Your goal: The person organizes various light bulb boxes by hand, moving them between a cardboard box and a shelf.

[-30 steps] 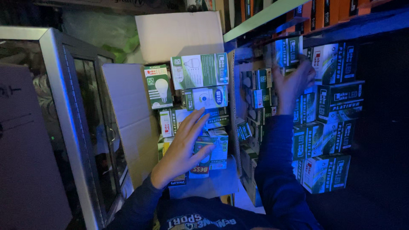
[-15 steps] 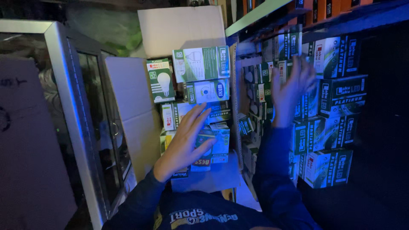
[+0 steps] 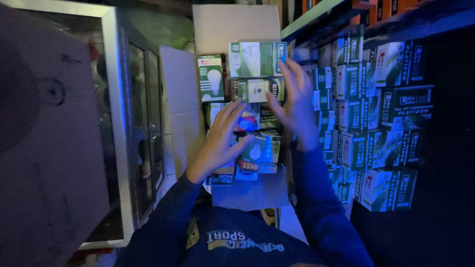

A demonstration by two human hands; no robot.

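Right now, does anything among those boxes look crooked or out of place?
Mostly the small stack in the open carton: its bulb boxes face different ways, some upright, some sideways, unlike the even rows of shelf boxes.

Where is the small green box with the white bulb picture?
In the head view, the green bulb box stands upper centre, left of the stacked boxes, above the left hand.

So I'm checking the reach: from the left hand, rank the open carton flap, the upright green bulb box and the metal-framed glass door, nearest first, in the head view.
1. Upright green bulb box, above the left hand.
2. Carton flap, to its left.
3. Glass door, farthest left.
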